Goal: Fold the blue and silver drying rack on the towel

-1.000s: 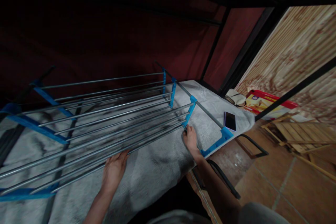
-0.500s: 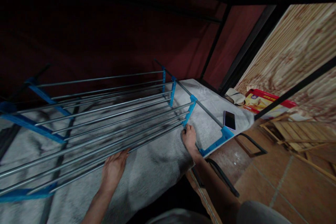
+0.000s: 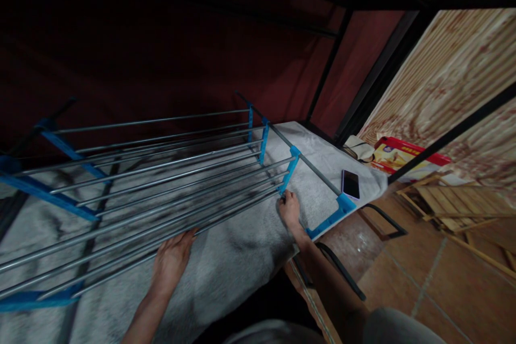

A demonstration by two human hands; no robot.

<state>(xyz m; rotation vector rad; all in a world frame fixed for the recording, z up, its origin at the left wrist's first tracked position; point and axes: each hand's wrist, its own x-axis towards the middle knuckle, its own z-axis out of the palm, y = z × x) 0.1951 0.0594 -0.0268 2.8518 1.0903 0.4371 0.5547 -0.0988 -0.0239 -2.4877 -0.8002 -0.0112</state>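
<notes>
- The grey cloth (image 3: 242, 250) runs forward to an edge beside the person's lap, and at the right it ends above the tiled floor (image 3: 455, 274).
- A dark red backdrop (image 3: 226, 70) closes off the far side, behind the rack (image 3: 213, 152).
- The rack lies across the cloth, with its left end cut off by the picture border and its right end well in from the phone (image 3: 350, 184).
- A stretch of cloth shows between the two hands, in front of the nearest rods, and another shows between the right-hand rods' end and the phone.
- A blue corner bracket (image 3: 336, 220) sits right along the cloth's front edge; black metal loops (image 3: 385, 215) stick out just past that edge.
- A slanting dark post (image 3: 451, 137) crosses in front of the patterned curtain (image 3: 455, 70) and bounds the right side.
- The rack has many slim, shiny grey rods, roughly parallel, joined by bright blue plastic brackets; a darker bar links the brackets at its right end.
- The left hand (image 3: 174, 258) rests its lightly bent fingers on the nearest rod; whether they grip it, I cannot tell.
- The right hand (image 3: 290, 207) has its fingers curled closed on the rack, at a blue bracket's lower end; the pinched part is mostly hidden.
</notes>
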